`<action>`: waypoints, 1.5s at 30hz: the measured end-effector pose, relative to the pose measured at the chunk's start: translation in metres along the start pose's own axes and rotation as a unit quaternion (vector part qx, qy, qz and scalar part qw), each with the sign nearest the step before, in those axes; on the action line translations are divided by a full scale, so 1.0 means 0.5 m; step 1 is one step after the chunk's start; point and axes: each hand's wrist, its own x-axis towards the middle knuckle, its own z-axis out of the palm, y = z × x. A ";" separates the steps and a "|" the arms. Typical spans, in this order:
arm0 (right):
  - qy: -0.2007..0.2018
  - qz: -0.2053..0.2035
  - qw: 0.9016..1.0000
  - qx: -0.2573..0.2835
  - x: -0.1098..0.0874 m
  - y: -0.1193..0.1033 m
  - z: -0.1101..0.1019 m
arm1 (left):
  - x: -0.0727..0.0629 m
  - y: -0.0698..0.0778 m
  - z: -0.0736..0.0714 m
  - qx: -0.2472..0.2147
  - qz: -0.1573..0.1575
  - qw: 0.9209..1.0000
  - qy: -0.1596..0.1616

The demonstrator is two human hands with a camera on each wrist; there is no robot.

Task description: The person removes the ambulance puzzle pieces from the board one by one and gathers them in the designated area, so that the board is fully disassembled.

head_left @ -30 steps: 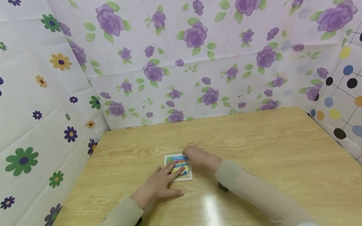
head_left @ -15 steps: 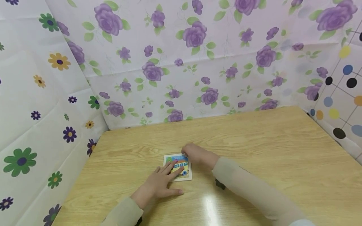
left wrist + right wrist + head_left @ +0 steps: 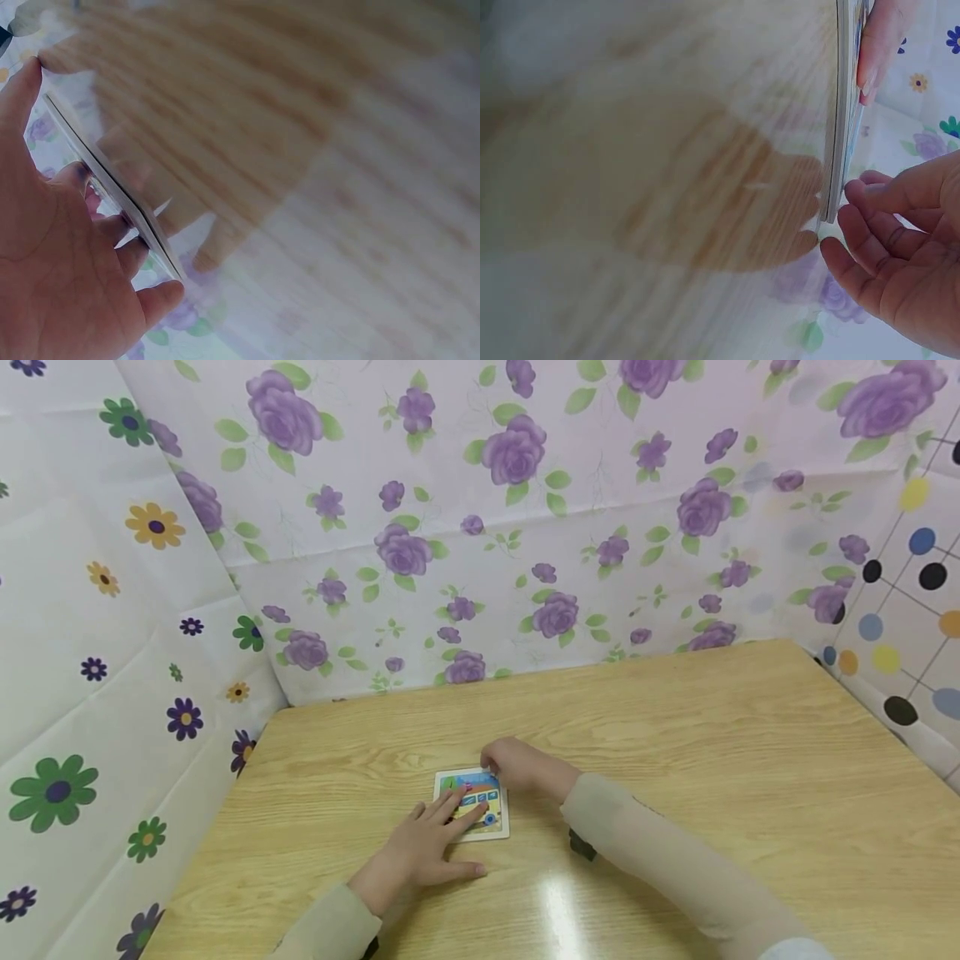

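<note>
A small square picture board (image 3: 493, 806) with a white border and a bright vehicle picture lies flat on the table. My left hand (image 3: 423, 847) rests on its left part, fingers spread over the picture, thumb out on the table side. At the board's far right corner, my right hand (image 3: 525, 770) has its fingers curled, thumb and fingertips at the edge. Seen edge-on in the right wrist view, the board (image 3: 841, 112) shows layers, and the right thumb (image 3: 907, 187) meets a finger by its corner. Whether a loose piece is between them is hidden.
The light wooden table (image 3: 675, 735) extends well to the right and behind the board. A purple-flowered cloth (image 3: 480, 527) hangs at the back, a flowered sheet (image 3: 135, 693) on the left, and a dotted sheet (image 3: 907, 602) on the right.
My right hand has shifted very slightly left at the board's corner. The left hand and the board stay in place; the whole view has moved a little.
</note>
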 end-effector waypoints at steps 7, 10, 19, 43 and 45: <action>0.002 0.008 1.000 -0.011 0.006 0.001 0.002 | -0.002 0.000 0.002 -0.004 0.004 1.000 0.002; 0.003 0.005 1.000 -0.017 0.008 0.000 0.001 | -0.001 -0.002 0.004 -0.007 0.005 1.000 0.006; -0.006 -0.001 1.000 -0.030 0.012 -0.003 -0.001 | -0.003 -0.001 0.002 -0.008 0.014 1.000 0.015; -0.001 0.010 1.000 -0.011 0.019 0.002 0.006 | 0.002 -0.010 0.014 0.002 -0.002 1.000 0.002; 0.003 0.007 1.000 -0.010 0.019 0.000 0.005 | 0.001 -0.009 0.012 0.004 -0.003 1.000 0.002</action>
